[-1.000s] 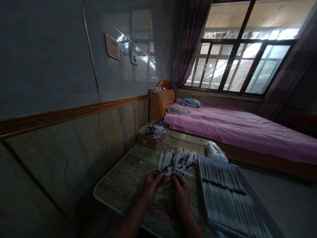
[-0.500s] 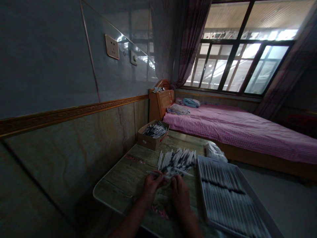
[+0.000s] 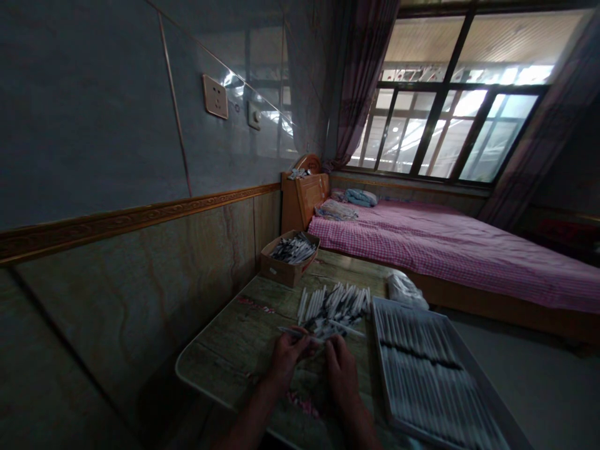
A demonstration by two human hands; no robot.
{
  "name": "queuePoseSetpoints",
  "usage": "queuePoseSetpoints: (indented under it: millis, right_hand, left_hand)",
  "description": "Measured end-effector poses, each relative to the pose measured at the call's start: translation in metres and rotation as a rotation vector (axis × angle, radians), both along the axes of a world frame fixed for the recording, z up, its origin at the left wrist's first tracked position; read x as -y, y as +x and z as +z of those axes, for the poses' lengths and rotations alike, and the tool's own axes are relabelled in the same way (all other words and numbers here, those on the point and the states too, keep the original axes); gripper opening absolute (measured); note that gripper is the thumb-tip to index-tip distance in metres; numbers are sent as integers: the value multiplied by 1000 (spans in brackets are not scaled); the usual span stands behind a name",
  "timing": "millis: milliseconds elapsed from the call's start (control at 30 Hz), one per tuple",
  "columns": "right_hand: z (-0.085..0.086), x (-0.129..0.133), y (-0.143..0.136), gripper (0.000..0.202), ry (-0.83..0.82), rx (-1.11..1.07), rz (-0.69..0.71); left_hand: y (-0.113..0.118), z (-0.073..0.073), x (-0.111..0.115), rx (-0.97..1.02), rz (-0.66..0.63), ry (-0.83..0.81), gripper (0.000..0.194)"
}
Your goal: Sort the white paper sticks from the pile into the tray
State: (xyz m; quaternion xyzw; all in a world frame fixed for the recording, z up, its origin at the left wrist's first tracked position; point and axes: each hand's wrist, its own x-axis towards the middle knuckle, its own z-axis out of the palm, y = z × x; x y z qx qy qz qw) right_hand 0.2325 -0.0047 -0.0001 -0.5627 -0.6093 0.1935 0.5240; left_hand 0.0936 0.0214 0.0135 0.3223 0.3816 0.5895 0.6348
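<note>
My left hand (image 3: 284, 356) is closed around a slim white pen (image 3: 287, 330), whose one end sticks out to the left past the fingers. My right hand (image 3: 343, 365) is closed too, its fingertips pinched at the right end of the same pen; the exact contact is blurred. Just beyond both hands lies a pile of white pens with dark grips (image 3: 338, 304). A single pen (image 3: 347, 329) lies crosswise at the near side of that pile. To the right, a shallow pale tray (image 3: 383, 375) holds rows of similar pens.
A cardboard box (image 3: 281, 273) full of pens stands at the table's far left corner, near the tiled wall. A clear plastic bag (image 3: 407, 290) lies behind the tray. The wood-patterned table (image 3: 229, 350) has a pale rim. Beyond it is a bed (image 3: 422, 244) with a pink checked cover.
The view has tilted slightly. My hands stay nearly in place, the right fingertips shifting a little at the pen. The pile, box and tray look the same.
</note>
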Motion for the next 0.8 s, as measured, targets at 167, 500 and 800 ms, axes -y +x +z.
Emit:
queuePoseSetpoints:
  millis: [167, 500, 800]
  right_hand:
    - [0, 0, 3, 36, -17, 47, -6]
    - [2, 2, 0, 38, -16, 37, -24]
    - [3, 2, 0, 38, -36, 3, 1]
  left_hand:
    - [0, 1, 1, -24, -53, 7, 48]
    - [0, 4, 1, -54, -59, 1, 45]
    - [0, -2, 0, -85, -46, 3, 47]
